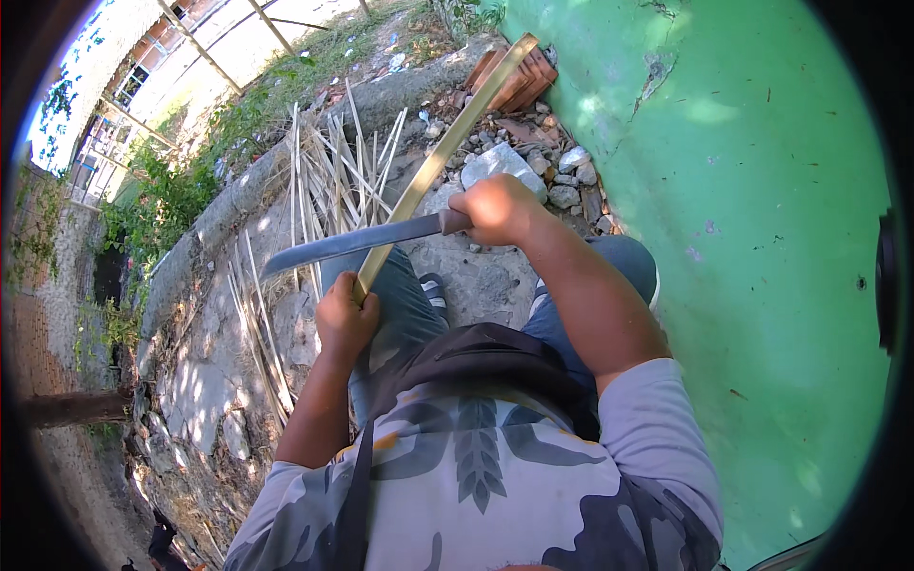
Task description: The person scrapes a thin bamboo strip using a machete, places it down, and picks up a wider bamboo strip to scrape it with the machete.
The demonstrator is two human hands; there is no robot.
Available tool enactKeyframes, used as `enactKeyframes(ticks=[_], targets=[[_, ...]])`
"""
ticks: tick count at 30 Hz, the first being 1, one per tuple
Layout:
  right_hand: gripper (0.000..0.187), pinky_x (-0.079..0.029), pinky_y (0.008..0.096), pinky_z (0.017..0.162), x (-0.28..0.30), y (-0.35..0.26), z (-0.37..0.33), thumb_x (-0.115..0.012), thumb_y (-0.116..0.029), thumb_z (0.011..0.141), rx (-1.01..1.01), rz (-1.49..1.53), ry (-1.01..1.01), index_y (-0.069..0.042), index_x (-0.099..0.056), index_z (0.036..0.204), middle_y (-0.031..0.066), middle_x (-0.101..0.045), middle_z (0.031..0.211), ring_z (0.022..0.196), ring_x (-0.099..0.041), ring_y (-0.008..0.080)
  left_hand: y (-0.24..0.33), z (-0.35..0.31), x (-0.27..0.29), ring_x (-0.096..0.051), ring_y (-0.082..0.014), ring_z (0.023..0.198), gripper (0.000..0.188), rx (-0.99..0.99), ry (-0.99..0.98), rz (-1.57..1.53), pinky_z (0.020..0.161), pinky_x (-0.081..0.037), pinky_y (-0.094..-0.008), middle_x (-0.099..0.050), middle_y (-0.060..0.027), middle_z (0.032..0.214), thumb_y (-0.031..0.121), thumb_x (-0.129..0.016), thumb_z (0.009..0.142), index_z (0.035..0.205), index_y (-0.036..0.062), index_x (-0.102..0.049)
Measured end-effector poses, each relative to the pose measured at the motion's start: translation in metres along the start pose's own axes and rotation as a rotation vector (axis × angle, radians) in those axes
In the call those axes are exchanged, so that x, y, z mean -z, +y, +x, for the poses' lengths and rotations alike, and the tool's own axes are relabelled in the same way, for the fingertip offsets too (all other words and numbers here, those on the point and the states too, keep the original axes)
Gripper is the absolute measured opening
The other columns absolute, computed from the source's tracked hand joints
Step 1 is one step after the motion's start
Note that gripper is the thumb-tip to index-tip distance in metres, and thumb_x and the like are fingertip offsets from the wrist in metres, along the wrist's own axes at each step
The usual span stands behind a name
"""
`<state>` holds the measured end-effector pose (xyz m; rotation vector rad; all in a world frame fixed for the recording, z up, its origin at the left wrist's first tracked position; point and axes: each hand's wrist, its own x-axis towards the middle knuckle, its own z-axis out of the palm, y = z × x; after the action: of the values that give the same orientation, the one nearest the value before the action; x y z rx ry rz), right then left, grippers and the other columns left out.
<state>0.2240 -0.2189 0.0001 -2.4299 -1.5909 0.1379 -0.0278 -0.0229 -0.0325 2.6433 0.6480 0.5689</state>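
My left hand [347, 319] is closed round the lower end of a long, pale yellow-green strip, which looks like split bamboo [464, 125]. The strip slants up and away to the right, its far end near the stacked bricks. In my right hand [502, 211] is the handle of a machete [362, 240], its dark blade pointing left. The blade crosses the strip just above my left hand and appears to touch it, though I cannot tell how firmly. Both hands are over my knees, and most of the machete's handle is hidden in my grip.
Many thin pale strips [307, 190] lie in a loose heap ahead on the left, with more strips [257, 328] beside my left leg. Rocks [505, 169] and stacked reddish bricks [522, 84] stand ahead. A green wall [762, 247] runs along my right; a low stone kerb [205, 228] curves on the left.
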Motion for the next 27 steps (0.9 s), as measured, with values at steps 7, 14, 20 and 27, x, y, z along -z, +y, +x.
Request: enactKeyframes(ticks=[7,14,20,27], targets=[[0.018,-0.054,0.0491,0.081,0.004,0.041,0.0,-0.071,-0.026,0.082,-0.397,0.303,0.242,-0.012,-0.07,0.094,0.0138,-0.073,0.094,0.092,-0.07,0.0363,0.0,0.0,0.001,-0.067,-0.0431,0.079,0.027,0.064,-0.018,-0.07,0.071,-0.054,-0.0498,-0.069,-0.0217,0.088,0.017,-0.069,0.079,0.103,0.0045,-0.064],[0.025,-0.054,0.0482,0.086,0.01,0.039,-0.011,-0.069,-0.032,0.086,-0.33,0.206,0.073,-0.012,-0.072,0.101,0.0144,-0.073,0.1,0.099,-0.069,0.0385,0.001,0.005,0.005,-0.068,-0.0431,0.084,0.03,0.014,-0.086,0.037,0.076,-0.054,-0.0499,-0.069,-0.0217,0.093,0.018,-0.067,0.08,0.106,0.0037,-0.064],[0.022,-0.055,0.0484,0.081,0.011,0.0,-0.002,-0.064,-0.036,0.089,-0.082,-0.004,-0.07,-0.016,-0.07,0.096,0.0118,-0.073,0.095,0.092,-0.071,0.035,-0.005,0.002,0.0,-0.069,-0.042,0.082,0.028,-0.018,-0.056,-0.01,0.073,-0.055,-0.0489,-0.069,-0.0224,0.091,0.014,-0.069,0.078,0.103,0.0029,-0.064],[0.019,-0.055,0.0483,0.079,0.004,0.037,-0.005,-0.07,-0.029,0.085,-0.349,0.266,0.283,-0.014,-0.071,0.096,0.0141,-0.072,0.089,0.09,-0.069,0.038,-0.007,0.0,-0.003,-0.067,-0.0369,0.068,0.023,0.084,0.034,-0.198,0.063,-0.053,-0.0438,-0.065,-0.0183,0.074,0.012,-0.07,0.077,0.097,0.0032,-0.065]])
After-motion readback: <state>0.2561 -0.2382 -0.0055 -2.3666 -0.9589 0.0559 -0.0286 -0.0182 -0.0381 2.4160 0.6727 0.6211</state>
